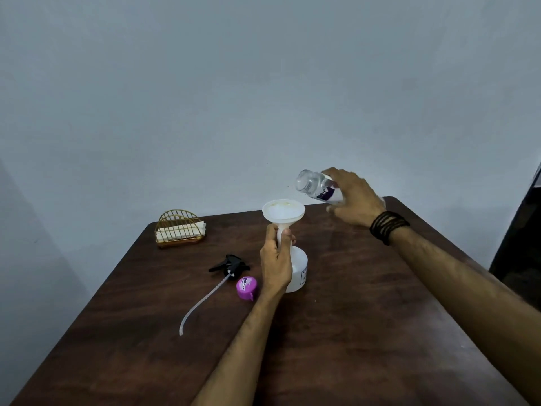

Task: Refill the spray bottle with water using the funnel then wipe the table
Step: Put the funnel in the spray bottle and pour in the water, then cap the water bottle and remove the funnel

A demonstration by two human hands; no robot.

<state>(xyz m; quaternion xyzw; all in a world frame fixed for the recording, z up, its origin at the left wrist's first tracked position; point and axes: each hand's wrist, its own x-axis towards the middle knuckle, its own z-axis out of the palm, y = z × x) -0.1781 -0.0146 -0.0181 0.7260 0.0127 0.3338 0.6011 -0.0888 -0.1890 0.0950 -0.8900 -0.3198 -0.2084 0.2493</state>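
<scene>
On the dark wooden tabletop (366,317) the white spray bottle (298,271) stands upright near the middle, with the white funnel (283,210) seated in its neck. At 9 o'clock from the bottle lies the black trigger sprayer head (231,263), its clear dip tube (202,303) trailing toward 7 o'clock. Just beside it, between sprayer head and bottle, sits a purple cap (247,288). Farther off at 10 o'clock a gold wire napkin holder (179,228) holds white napkins. Nothing lies between the funnel's mouth and the bottle above it.

The spray bottle carries a small dark-edged label, and the clear water bottle (317,187) has a purple label; neither can be read.

The left hand (276,259) reaches in from 6 o'clock, fingers wrapped around the funnel stem and bottle neck. The right hand (354,197), a dark beaded bracelet (388,225) on its wrist, comes from 4 o'clock, fingers grasping the water bottle, tilted with its open mouth at 2 o'clock above the funnel rim.
</scene>
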